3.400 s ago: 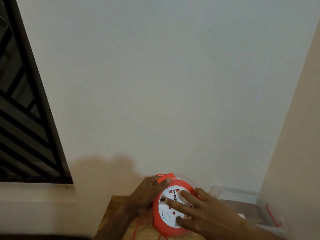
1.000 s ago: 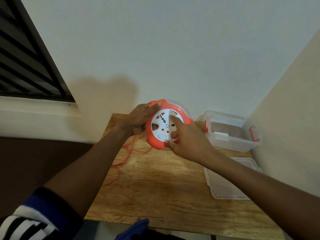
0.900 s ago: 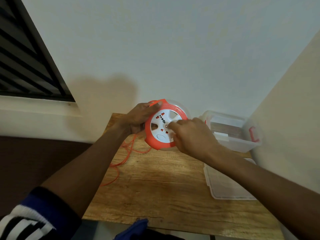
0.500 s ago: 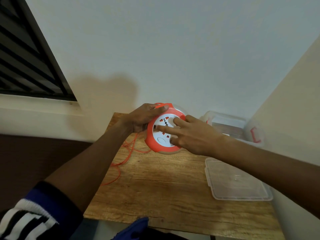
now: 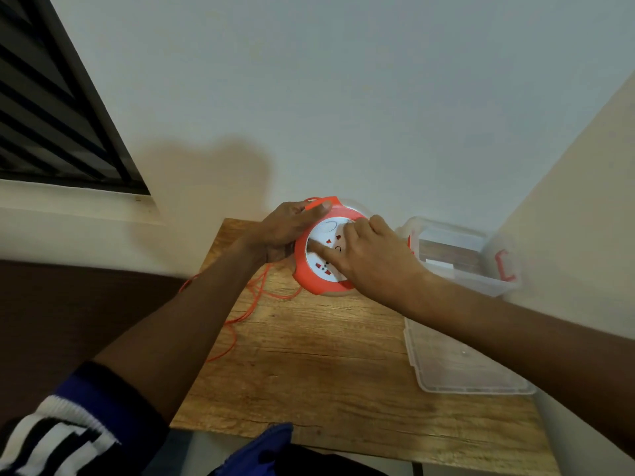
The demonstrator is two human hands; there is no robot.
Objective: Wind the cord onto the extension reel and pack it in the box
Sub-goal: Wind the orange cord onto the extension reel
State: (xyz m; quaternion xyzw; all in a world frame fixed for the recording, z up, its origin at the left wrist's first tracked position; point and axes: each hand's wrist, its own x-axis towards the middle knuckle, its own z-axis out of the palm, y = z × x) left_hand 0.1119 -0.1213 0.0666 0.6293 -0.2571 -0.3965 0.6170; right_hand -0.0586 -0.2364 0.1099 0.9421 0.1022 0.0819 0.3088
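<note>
An orange extension reel (image 5: 318, 283) with a white socket face stands tilted at the far side of the wooden table (image 5: 326, 365). My left hand (image 5: 285, 228) grips its left rim, thumb over the top edge. My right hand (image 5: 371, 259) lies on the white face, with its index finger stretched out across it to the left. A thin orange cord (image 5: 254, 297) trails loose from the reel over the table's left edge. The clear plastic box (image 5: 460, 259) with red latches sits to the right of the reel.
The box's clear lid (image 5: 457, 365) lies flat on the table's right side, partly under my right forearm. A white wall stands right behind the reel and a beige wall is at the right. A dark window grille is at upper left. Blue cloth shows at the near edge.
The reel's white face has turned under my right hand, whose index finger now points left across it. My left hand keeps its grip on the rim. The view has tilted down since the earliest frame.
</note>
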